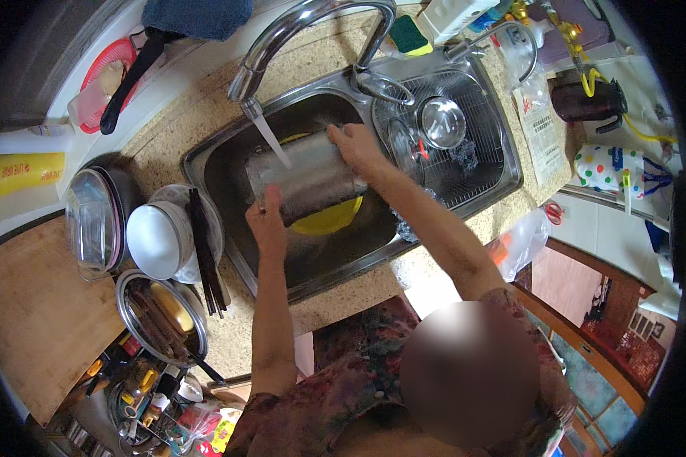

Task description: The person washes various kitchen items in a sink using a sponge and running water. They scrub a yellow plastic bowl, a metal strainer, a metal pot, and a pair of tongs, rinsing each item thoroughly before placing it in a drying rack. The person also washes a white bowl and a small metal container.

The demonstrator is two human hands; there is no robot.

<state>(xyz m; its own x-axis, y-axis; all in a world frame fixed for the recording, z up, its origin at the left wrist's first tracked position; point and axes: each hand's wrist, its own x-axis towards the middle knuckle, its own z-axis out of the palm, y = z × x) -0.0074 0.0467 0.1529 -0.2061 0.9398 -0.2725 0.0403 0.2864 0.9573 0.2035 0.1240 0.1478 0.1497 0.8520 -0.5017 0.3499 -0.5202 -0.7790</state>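
Observation:
A cylindrical steel pot (314,171) is tipped on its side over the left bowl of a steel sink (206,183). My left hand (267,220) grips its lower left edge, and my right hand (357,148) holds the opposite end at the upper right. Water (271,137) runs from the chrome faucet (314,14) onto the pot's left part. Beneath the pot, a yellow basin (328,220) shows in part; the pot hides the rest of it. The inside of the pot cannot be made out.
In the right sink bowl lie a clear glass bowl (443,123), a glass lid (403,145) and steel scourers (463,154) on a wire rack. White bowls (154,240) and dark chopsticks (206,251) stand left of the sink, beside a handled pan (163,320). A sponge (409,37) rests behind the faucet.

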